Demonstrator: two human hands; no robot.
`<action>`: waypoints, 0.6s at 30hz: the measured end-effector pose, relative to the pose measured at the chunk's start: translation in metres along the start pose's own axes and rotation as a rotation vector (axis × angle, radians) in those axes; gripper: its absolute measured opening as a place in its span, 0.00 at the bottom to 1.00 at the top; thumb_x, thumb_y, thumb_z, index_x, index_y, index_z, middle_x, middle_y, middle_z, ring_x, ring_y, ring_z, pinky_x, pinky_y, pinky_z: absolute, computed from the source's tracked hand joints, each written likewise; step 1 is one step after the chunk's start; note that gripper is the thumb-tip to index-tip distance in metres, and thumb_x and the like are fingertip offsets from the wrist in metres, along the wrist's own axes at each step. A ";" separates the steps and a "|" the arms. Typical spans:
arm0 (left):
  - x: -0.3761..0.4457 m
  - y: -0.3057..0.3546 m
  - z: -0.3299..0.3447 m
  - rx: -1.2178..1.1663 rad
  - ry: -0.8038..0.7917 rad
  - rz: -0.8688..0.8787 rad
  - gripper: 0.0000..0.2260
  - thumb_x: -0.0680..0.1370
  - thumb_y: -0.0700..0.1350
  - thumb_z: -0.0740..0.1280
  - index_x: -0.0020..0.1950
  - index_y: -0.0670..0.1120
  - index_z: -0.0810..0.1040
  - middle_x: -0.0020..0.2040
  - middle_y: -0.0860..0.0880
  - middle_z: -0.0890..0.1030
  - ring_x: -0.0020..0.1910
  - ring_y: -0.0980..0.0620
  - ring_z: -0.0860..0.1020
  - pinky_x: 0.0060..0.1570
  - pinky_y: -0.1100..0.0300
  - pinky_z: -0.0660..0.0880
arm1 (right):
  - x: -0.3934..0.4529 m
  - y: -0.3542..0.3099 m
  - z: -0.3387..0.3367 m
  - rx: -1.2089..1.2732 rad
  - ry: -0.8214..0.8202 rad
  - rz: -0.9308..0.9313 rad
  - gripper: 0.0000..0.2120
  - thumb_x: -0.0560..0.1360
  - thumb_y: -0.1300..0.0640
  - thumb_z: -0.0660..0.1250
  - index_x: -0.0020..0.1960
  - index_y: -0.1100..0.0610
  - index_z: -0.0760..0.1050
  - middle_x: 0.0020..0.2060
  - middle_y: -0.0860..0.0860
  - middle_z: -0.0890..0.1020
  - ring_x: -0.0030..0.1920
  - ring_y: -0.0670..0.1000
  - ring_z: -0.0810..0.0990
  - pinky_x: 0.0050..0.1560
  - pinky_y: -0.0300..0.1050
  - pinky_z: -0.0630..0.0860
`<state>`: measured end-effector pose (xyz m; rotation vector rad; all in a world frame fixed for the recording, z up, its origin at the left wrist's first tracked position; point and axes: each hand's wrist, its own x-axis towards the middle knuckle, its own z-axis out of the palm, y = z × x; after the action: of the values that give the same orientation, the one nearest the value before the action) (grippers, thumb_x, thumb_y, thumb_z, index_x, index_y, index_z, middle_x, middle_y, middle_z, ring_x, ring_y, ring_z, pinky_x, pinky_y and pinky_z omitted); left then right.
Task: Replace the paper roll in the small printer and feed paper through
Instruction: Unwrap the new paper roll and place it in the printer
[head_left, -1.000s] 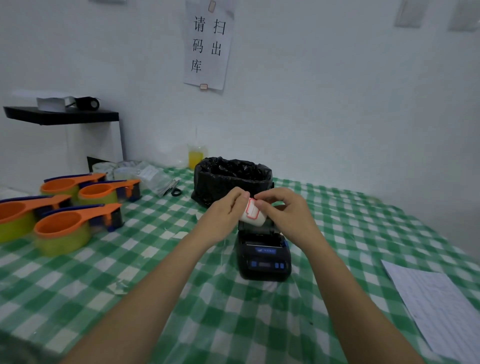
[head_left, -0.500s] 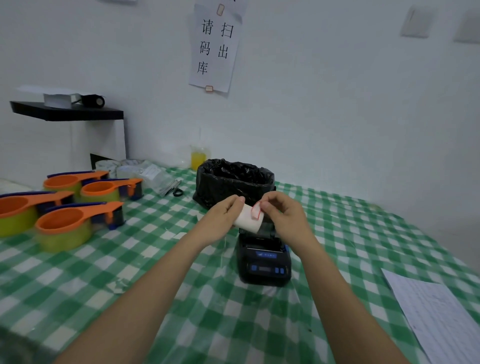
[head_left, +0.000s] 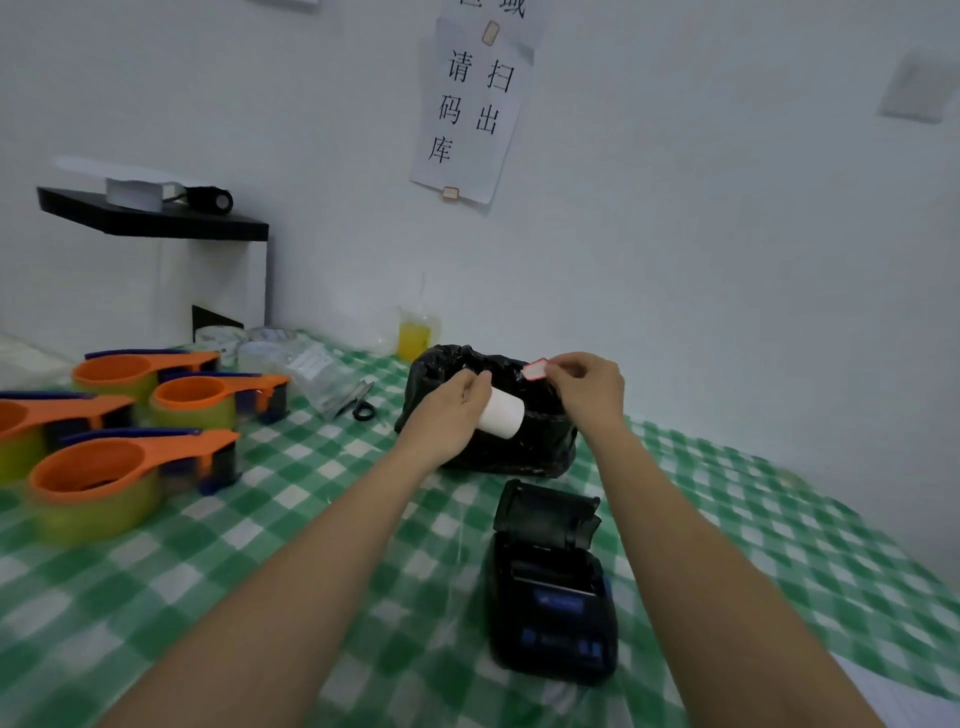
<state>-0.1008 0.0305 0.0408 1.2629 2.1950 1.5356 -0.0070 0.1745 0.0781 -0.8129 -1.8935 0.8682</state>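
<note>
Tablecloth (head_left: 291, 525): green-and-white check, fills lower frame.
Printer (head_left: 551, 597), lower centre: black, blue panel and blue buttons.
Paper roll (head_left: 501, 411), centre: white.
Sticker (head_left: 535, 370), right of roll: white, red border.
Bin bag (head_left: 519, 447), centre: glossy black.
Tape dispensers (head_left: 104, 467), left: orange tops, yellow-green rolls, dark blue trim.
Wall sign (head_left: 470, 104), top centre: white, black characters.
Shelf (head_left: 156, 221), upper left: black.

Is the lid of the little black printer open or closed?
Open. The small black printer on the green checked tablecloth has its lid tipped up and back, showing the paper bay, which looks empty.
</note>
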 end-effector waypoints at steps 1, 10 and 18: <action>0.008 -0.001 0.000 0.002 0.004 -0.005 0.17 0.79 0.59 0.50 0.44 0.48 0.69 0.39 0.51 0.72 0.39 0.50 0.72 0.35 0.55 0.65 | 0.009 0.001 0.006 -0.037 -0.004 -0.006 0.07 0.72 0.59 0.69 0.49 0.58 0.81 0.41 0.53 0.83 0.41 0.50 0.78 0.43 0.41 0.73; 0.034 -0.008 0.011 -0.034 -0.008 -0.002 0.16 0.79 0.59 0.51 0.37 0.53 0.65 0.36 0.53 0.69 0.37 0.51 0.70 0.35 0.55 0.64 | 0.047 0.021 0.035 -0.373 -0.269 -0.051 0.09 0.74 0.61 0.66 0.48 0.62 0.83 0.48 0.58 0.85 0.44 0.51 0.79 0.44 0.40 0.71; 0.017 -0.004 0.017 -0.086 -0.043 0.015 0.18 0.79 0.59 0.50 0.41 0.48 0.68 0.36 0.50 0.70 0.34 0.51 0.69 0.35 0.54 0.64 | 0.003 0.003 -0.007 -0.023 -0.242 -0.078 0.09 0.74 0.54 0.66 0.46 0.57 0.83 0.42 0.49 0.85 0.45 0.49 0.82 0.51 0.45 0.77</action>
<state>-0.1034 0.0542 0.0351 1.2773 2.0746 1.5755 -0.0012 0.1805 0.0798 -0.6664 -2.1342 0.9313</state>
